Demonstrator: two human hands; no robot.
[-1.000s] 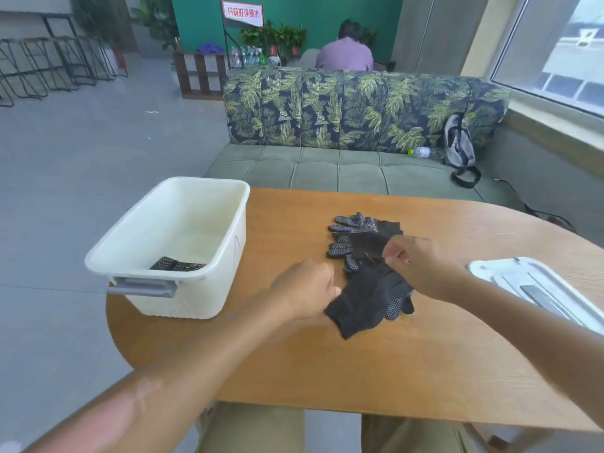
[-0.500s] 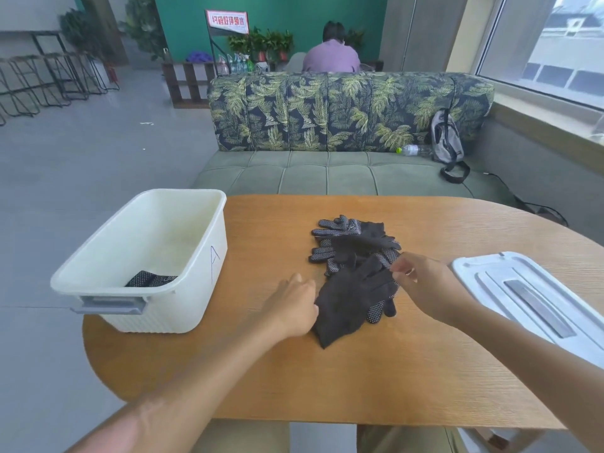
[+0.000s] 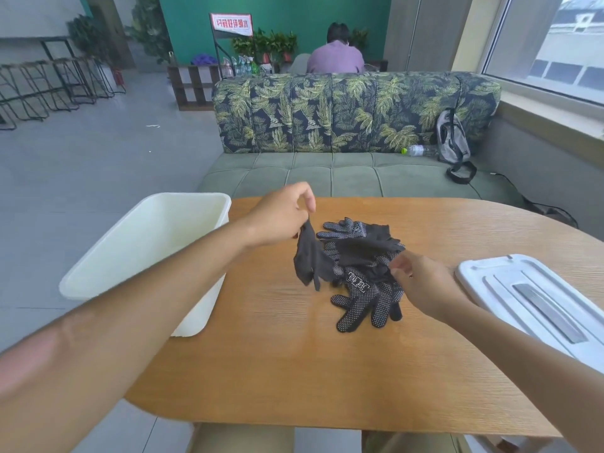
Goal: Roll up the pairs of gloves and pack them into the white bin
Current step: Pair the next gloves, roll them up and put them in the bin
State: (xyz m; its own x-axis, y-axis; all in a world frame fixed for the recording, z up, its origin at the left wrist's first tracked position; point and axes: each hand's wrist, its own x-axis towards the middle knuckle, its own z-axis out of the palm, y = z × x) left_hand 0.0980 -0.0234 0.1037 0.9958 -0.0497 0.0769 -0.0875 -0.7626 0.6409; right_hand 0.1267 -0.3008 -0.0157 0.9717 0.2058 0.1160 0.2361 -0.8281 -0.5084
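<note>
1. The left hand is raised above the far part of the wooden table, its thumb and fingers pinching the top edge of one dark glove.
2. That glove hangs limp from the pinch, its lower end reaching down to the left edge of the glove pile.
3. The right hand is low at the near right side of the pile, its fingers curled and gripping another glove at the cuff.
4. This second glove lies palm up on the table, white grip dots showing, its fingers pointing toward the near edge.
5. The rest of the pile lies just beyond, a loose heap of dark dotted gloves near the middle of the table.
6. The white bin stands at the left edge of the table, well apart from the pile, with the left forearm crossing in front of its near right corner.
7. Only pale walls show inside the bin; its bottom is hidden from here.
8. A white lid lies flat at the right side of the table, just beside the right hand.
9. Beyond the table stands a green sofa with a leaf-patterned back.
10. A grey backpack and a plastic bottle rest at the sofa's right end.
11. A person in a purple top sits farther back, facing away.
</note>
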